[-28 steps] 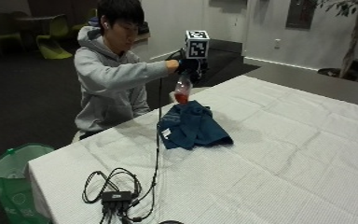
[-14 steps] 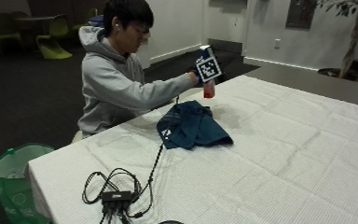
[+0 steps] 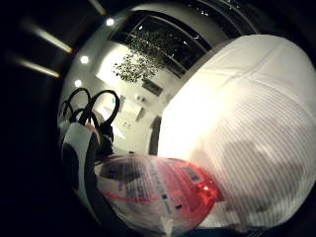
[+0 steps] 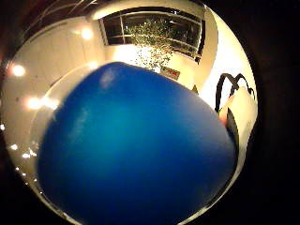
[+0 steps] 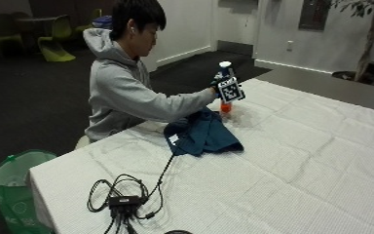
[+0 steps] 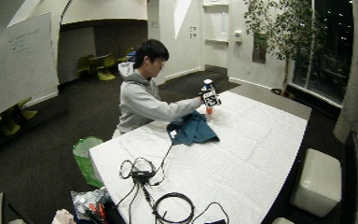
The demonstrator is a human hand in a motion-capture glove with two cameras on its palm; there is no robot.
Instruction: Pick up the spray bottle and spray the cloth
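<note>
Fingers of the gloved right hand [image 5: 220, 84] wrapped round the spray bottle [image 5: 225, 106], holding it upright over the white-covered bench [image 5: 316, 161]; red lower part showed below them, cap above. Blue cloth [image 5: 201, 135] lay crumpled on the bench just below and beside the fingers, toward the person. Black cables [image 5: 123, 197] sat well apart from the fingers, near the bench edge.

White tablecloth [image 5: 290, 165] covers the table. Black cable bundle with adapter box [image 5: 123, 201] at lower left of frame. Green bin [image 5: 9, 187] at far left edge. Potted tree [image 5: 368, 29] upper right.
</note>
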